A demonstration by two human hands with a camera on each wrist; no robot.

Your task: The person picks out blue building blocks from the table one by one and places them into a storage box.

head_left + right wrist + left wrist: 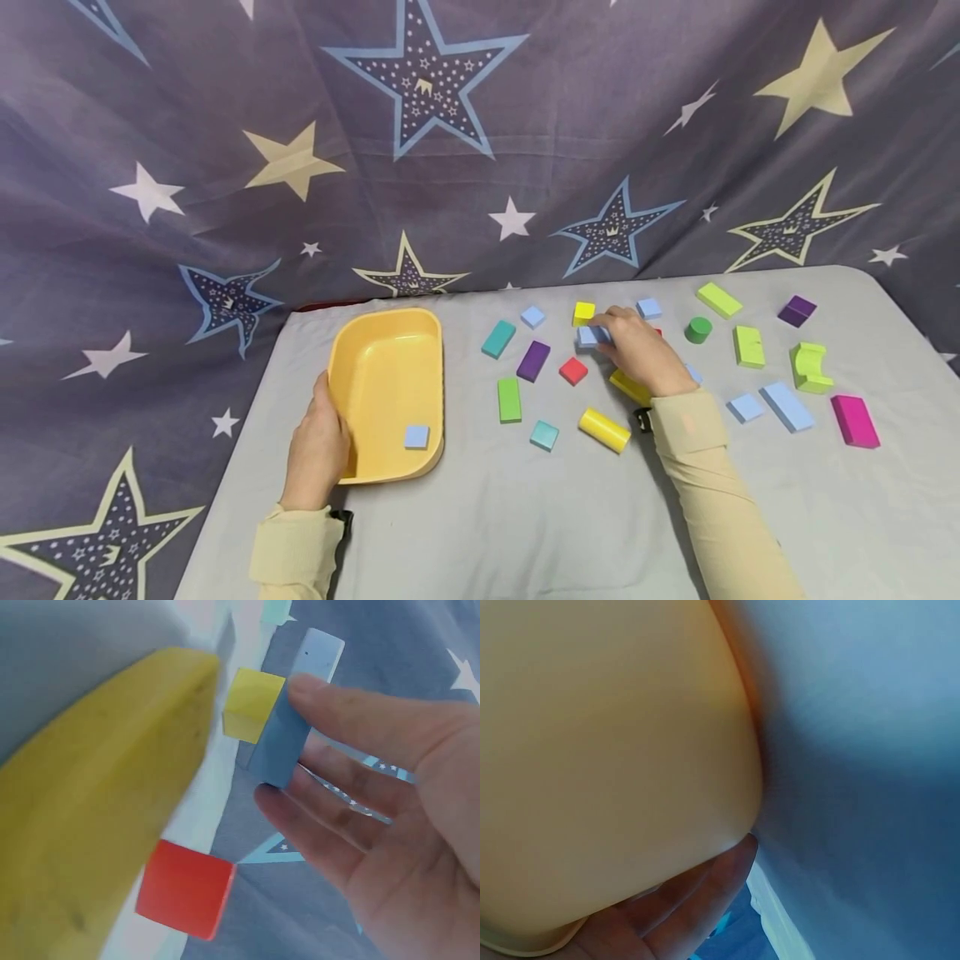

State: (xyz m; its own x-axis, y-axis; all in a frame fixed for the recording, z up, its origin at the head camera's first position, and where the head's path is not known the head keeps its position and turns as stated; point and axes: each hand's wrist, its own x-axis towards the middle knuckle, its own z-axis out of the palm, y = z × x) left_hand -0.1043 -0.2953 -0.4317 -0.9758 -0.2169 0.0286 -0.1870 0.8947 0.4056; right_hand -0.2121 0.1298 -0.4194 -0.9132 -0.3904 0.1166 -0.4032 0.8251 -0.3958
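My left hand point(318, 442) grips the left side of a yellow plastic tray point(384, 367), thumb at the rim and fingers point(705, 896) along the outer wall. Inside the tray, near its front right corner, lies a small blue block point(417, 437). My right hand point(641, 352) pinches a longer blue block point(283, 731) between thumb and fingers, among the scattered blocks. A yellow cube point(583, 313) is just behind that block. Under the right wrist shows part of a yellow block point(628, 387), large and near in the right wrist view, with a red block point(186, 889) beside it.
Teal, purple and green blocks lie between tray and right hand, with a red square point(573, 371) and a yellow cylinder point(604, 430). Further right are a green cylinder point(698, 330), a lime arch point(810, 368), a magenta block point(856, 422) and several others. A star-patterned cloth point(465, 208) hangs behind.
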